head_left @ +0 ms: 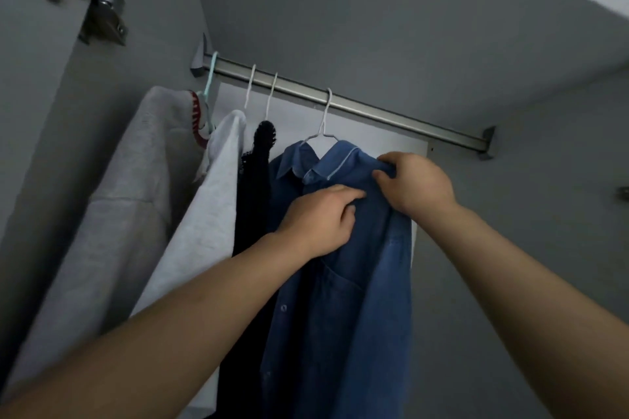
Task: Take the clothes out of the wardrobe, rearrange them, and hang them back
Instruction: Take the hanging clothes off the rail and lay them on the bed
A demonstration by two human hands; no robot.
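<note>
Both hands grasp the denim shirt (343, 248) on the rail (340, 102): left hand (320, 221) pinching the front, right hand (413, 182) clenching the shoulder, apparently to straighten it on its hanger (323, 126).

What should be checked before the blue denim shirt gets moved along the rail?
1. White hanger hook over the metal rail: ok.
2. Left hand grips the blue denim shirt front: ok.
3. Right hand pinches the shirt's shoulder: ok.
4. Collar seated on the hanger: cannot tell.
5. Free rail to the right of the hook: ok.
6. Black knit garment apart from the shirt: not ok, they touch.
</note>
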